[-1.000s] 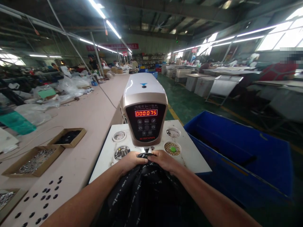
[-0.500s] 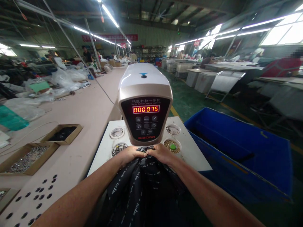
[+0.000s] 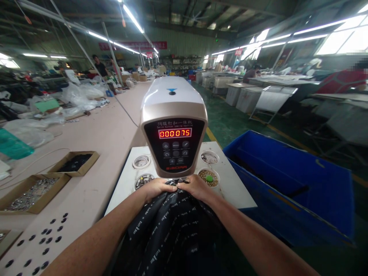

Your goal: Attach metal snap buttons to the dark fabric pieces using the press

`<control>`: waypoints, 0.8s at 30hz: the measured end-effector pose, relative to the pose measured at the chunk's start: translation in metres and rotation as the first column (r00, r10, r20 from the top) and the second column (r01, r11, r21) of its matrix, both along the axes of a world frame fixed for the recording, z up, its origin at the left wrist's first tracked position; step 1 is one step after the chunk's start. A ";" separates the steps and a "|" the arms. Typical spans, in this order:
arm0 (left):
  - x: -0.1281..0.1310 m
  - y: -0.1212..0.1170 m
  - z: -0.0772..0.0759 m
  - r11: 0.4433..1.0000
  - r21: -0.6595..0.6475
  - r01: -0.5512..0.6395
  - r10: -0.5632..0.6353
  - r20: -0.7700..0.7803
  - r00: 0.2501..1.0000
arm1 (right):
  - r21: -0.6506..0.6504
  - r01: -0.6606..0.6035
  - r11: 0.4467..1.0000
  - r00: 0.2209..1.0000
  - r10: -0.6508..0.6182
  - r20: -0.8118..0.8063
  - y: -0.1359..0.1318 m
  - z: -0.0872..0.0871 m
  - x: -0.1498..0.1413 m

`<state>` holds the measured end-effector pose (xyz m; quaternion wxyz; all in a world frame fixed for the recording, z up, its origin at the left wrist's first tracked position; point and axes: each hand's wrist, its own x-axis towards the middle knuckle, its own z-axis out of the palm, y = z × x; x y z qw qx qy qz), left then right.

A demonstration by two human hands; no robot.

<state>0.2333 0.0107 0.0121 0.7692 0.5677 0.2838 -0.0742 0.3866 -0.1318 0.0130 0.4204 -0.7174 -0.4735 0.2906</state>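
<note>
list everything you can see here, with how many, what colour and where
machine: one, white and gold, centre
display: one, red digits, machine front
cloth: one, black with white print, below machine
stand: one, white, under machine
cups: four, pale rims, in stand
bin: one, blue, right
bench: one, pinkish, left
trays: three, brown, bench
discs: over ten, black, near bench
bags: several, clear, far bench
tables: several, pale, right
lights: several, white, overhead
floor: green, yellow line, right
people: several, one in red, background
left hand: one, bare, on cloth
right hand: one, bare, on cloth
</note>
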 end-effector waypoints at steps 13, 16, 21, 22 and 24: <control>-0.002 0.004 -0.007 0.986 0.162 0.030 -0.034 0.027 0.999 | 0.063 -0.016 0.998 0.999 0.014 0.041 -0.002 -0.010 -0.003; -0.006 0.003 -0.006 0.970 0.242 0.033 -0.044 0.041 0.998 | 0.057 -0.035 0.998 0.999 0.033 0.030 -0.002 -0.010 -0.003; -0.011 0.003 -0.002 0.943 0.325 0.075 -0.091 0.037 0.995 | 0.044 -0.030 0.999 0.999 0.029 0.035 -0.002 -0.010 -0.003; -0.011 0.004 -0.002 0.936 0.344 0.081 -0.097 0.029 0.995 | 0.042 -0.027 0.999 0.999 0.025 0.038 -0.002 -0.010 -0.003; -0.012 0.004 0.000 0.916 0.390 0.089 -0.096 0.000 0.995 | 0.036 -0.021 0.999 0.999 0.020 0.042 -0.002 -0.010 -0.002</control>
